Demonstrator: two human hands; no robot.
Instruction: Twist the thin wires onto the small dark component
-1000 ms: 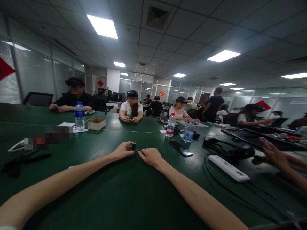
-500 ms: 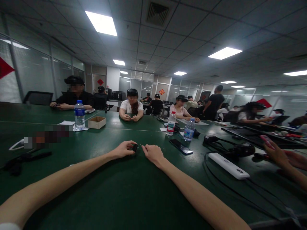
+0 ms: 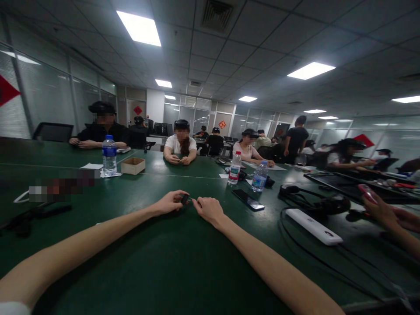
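Note:
Just above the green table [image 3: 170,262], my left hand [image 3: 171,203] pinches a small black object [image 3: 185,199] between thumb and fingers. Its exact kind is too small to make out. My right hand [image 3: 208,210] is close beside it on the right, fingers curled and thumb and forefinger pressed together. Something thin and pale shows at those fingertips, pointing toward the black object; I cannot tell whether the two touch. Both forearms stretch forward over the tabletop.
Right of my hands lie a black phone [image 3: 248,200], two water bottles [image 3: 234,168], a white power bank [image 3: 313,226] with cables and a black headset [image 3: 315,201]. A small open box [image 3: 133,166] and another bottle [image 3: 109,156] stand ahead left. A co-worker's hand [image 3: 380,210] holds a red phone at right.
My left hand has turned the black object slightly, and the gap between it and my right fingertips looks smaller. The right hand has barely moved. A standing person in the background has shifted.

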